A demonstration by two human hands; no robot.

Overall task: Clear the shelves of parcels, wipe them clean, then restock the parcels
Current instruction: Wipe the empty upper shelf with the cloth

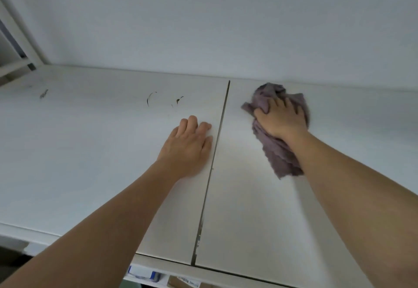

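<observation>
shelf: white top board (101, 152) fills the middle of the frame, bare of parcels; a dark seam (214, 163) runs front to back just right of centre, splitting it into two panels.
right hand: (280, 118) right of centre, fingers curled and clamped on a bunched mauve cloth (278, 149), pressing it flat on the right panel near the back wall (203, 16).
left hand: (190, 145) centre frame, palm down, fingers loosely spread, holding nothing; rests on the left panel just beside the seam, looks like a brace.
hands: apart, one either side of the seam.
marks: dark scuffs (150, 98) on the left panel, centre and far left toward the back; not under the cloth.
parcels: none on this board. Bottom edge of frame, below the shelf lip, shows a blue-and-white item (144, 273) and something cardboard-brown (181, 283); possibly parcels on a lower level, too cropped to say.
step: wipe stage, right panel in hand.
done: clearing of this shelf, judging by the bare board.
left: left panel with its scuffs probably needs a pass; other shelves unknown; restock not begun here.
blur: slight smear around the cloth's right side, consistent with a wiping stroke.
</observation>
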